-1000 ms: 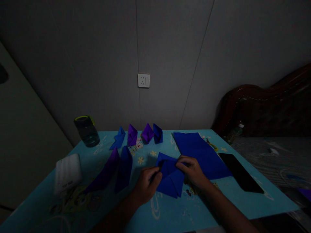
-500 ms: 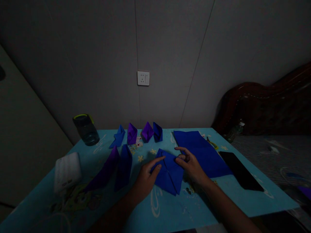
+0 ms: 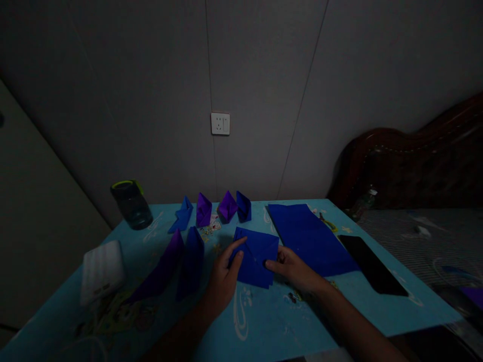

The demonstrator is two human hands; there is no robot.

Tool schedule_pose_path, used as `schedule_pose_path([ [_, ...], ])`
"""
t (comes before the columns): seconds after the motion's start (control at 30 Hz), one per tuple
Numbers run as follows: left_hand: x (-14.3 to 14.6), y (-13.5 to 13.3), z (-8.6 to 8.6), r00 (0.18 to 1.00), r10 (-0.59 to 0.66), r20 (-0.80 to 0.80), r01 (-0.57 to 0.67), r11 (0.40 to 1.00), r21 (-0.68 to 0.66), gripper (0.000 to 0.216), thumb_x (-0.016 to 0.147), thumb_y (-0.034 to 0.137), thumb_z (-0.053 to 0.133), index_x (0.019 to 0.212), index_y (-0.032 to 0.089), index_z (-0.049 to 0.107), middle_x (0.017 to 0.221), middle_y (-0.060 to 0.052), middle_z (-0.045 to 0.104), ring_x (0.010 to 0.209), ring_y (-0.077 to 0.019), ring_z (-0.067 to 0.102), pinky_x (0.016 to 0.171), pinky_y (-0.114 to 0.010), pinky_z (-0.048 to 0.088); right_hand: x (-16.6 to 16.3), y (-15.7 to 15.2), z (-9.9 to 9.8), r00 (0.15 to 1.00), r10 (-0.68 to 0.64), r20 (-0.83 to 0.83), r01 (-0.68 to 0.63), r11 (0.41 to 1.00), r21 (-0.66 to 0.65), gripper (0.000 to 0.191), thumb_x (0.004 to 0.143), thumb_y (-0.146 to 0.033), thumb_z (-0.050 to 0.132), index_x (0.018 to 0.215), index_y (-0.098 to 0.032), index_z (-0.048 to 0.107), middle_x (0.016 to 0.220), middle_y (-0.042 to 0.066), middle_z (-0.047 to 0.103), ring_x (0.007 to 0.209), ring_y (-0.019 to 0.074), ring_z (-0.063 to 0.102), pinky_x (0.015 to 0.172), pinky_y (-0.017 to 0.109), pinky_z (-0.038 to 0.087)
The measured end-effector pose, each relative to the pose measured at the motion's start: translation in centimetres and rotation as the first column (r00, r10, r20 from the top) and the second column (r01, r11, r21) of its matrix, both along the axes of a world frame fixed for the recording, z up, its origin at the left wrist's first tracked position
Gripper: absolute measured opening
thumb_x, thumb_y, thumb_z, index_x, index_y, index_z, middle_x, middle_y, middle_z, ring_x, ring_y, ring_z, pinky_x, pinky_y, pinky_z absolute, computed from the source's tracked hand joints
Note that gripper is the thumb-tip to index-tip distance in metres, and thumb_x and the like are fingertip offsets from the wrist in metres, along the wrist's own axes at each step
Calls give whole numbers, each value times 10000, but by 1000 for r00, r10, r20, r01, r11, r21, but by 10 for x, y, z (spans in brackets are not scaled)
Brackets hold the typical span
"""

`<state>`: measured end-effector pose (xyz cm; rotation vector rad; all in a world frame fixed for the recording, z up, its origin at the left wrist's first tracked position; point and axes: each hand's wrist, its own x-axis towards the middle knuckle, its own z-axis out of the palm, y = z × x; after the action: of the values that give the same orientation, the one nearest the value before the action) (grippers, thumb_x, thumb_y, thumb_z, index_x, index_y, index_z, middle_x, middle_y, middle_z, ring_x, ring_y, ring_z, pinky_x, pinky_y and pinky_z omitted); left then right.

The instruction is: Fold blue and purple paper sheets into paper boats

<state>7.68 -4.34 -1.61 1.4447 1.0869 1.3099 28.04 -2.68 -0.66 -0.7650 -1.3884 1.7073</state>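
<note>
Lying flat on the light blue table (image 3: 339, 322): a big blue sheet (image 3: 307, 239) at two o'clock from the hands, a dark phone (image 3: 372, 271) beside it. Folded blue paper (image 3: 254, 256) between both hands, long side running left to right. Left hand (image 3: 222, 276) at eight o'clock, fingers spread flat on it; right hand (image 3: 292, 269) at four o'clock, pinching its edge. Jar (image 3: 131, 203) at eleven o'clock, contents too dark to tell.

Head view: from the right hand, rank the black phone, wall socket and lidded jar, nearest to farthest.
From the right hand:
1. Black phone, flat on the table just to its right.
2. Lidded jar, at the table's far left corner.
3. Wall socket, up on the wall behind the table.
</note>
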Motion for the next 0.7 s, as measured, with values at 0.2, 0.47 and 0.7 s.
schedule_pose_path([
  [0.2,2,0,1,998,-11,63,12,1000,-29,394,908,414,545,1259,246,607,1281,-59,648,1178,-235,599,1021,-375,464,-1,-2,-1,999,15,32,-16,1000,20,381,842,-438,697,1121,-179,677,1032,77,730,930,202,671,931,384,475],
  [0.47,4,0,4,901,-245,358,317,936,-155,625,868,391,618,1443,271,402,1345,-84,612,1157,-251,624,961,-400,514,-4,-2,3,986,-153,66,140,977,162,409,802,-520,701,1083,-223,690,997,65,735,898,230,670,891,397,497],
  [0.7,-2,-9,12,914,-327,241,373,911,-175,521,911,445,556,1405,298,475,1505,-43,455,1357,-268,445,1085,-414,411,3,2,-12,952,-281,119,225,910,348,465,824,-411,722,1247,-264,599,1299,77,616,1207,261,543,1064,450,368],
])
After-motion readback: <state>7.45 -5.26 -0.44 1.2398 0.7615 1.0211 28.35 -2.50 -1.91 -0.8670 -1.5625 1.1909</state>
